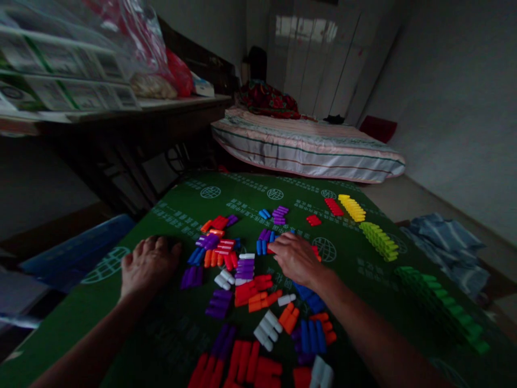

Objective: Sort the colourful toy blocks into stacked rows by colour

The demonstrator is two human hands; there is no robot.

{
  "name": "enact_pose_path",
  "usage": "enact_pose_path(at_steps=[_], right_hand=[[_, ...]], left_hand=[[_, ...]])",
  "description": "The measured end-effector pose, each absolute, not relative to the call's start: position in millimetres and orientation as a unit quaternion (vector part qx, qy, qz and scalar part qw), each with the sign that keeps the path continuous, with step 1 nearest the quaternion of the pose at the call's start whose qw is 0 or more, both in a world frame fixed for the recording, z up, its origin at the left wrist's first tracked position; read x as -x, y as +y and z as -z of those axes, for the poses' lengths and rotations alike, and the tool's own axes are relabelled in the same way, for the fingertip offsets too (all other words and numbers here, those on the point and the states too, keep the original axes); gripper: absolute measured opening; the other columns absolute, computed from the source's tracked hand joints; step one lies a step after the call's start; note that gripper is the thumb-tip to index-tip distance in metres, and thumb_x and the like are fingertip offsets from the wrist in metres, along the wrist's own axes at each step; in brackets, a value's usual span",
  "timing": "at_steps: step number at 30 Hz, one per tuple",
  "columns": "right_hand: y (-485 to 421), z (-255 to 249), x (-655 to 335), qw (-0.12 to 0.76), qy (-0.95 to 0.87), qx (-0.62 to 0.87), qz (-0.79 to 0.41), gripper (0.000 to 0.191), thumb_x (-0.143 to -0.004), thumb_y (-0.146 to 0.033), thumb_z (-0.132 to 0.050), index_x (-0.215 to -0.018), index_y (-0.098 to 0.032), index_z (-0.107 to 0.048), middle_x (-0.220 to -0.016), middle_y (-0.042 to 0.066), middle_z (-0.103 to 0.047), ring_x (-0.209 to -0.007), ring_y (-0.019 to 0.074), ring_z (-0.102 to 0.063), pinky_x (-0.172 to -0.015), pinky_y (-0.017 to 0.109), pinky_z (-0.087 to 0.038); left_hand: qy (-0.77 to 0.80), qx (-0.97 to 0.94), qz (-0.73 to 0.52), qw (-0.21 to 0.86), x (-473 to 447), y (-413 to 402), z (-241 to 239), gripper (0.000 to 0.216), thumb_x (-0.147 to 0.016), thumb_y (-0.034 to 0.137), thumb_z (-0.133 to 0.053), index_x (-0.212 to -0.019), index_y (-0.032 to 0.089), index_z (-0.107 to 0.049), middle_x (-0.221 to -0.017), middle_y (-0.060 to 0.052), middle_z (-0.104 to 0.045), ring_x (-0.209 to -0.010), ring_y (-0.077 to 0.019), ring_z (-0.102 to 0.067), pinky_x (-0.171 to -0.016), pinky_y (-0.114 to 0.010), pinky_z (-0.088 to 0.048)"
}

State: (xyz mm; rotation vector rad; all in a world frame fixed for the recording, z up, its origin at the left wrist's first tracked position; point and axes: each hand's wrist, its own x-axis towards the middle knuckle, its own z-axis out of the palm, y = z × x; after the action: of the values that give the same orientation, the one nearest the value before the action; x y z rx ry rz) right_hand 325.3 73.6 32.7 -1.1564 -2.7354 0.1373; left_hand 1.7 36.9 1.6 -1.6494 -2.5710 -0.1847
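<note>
From left to right: the left hand (148, 265) lies palm down on the green bench (242, 199), just beside the loose pieces. Its grip is wide and holds nothing; the flat placement appears to serve as a support. The bench surface is smooth and printed with pale globes and lettering.

At centre, the loose pieces lie mixed, within reach of both hands: purple pieces (218, 304), white pieces (269, 330) and red pieces (244, 361), among others. Each is a short set of rounded, parallel tubes, probably moulded plastic, with a satin finish.

The right hand (294, 253) bends over the blue pieces (262, 247) near the pile's far side. Its grip is narrow; whether it holds a piece, I cannot tell.

At right, a red row (333, 207), a yellow row (352, 208), a lime row (378, 241) and a green row (442, 306) stand ridged and sorted, presumably to separate colours.
</note>
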Motion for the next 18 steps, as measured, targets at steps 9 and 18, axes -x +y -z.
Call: enact_pose_path(at_steps=[9, 18], right_hand=[[89.3, -14.1, -285.1, 0.055, -0.926, 0.371, -0.035, 0.024, -0.081, -0.006, -0.05, -0.093, -0.015, -0.067, -0.097, 0.012, -0.07, -0.103, 0.0228, -0.058, -0.09, 0.036, -0.043], [154.4, 22.6, -376.9, 0.506, -0.548, 0.568, -0.347, 0.03, -0.067, -0.033, -0.062, -0.09, -0.016, -0.072, -0.079, 0.006, -0.074, -0.067, 0.0182, -0.067, -0.059, 0.028, -0.051]], left_hand=[[-0.842, 0.535, 0.058, 0.035, -2.8, 36.5, -5.5, 0.066, -0.087, 0.053, -0.009, -0.12, 0.011, -0.047, -0.134, -0.019, -0.045, -0.13, -0.0363, -0.036, -0.104, -0.054, -0.033], [-0.845, 0.532, 0.049, 0.032, -0.4, 37.4, -4.9, 0.068, -0.085, 0.054, -0.005, -0.118, 0.013, -0.048, -0.136, -0.018, -0.043, -0.132, -0.0353, -0.032, -0.106, -0.053, -0.031]])
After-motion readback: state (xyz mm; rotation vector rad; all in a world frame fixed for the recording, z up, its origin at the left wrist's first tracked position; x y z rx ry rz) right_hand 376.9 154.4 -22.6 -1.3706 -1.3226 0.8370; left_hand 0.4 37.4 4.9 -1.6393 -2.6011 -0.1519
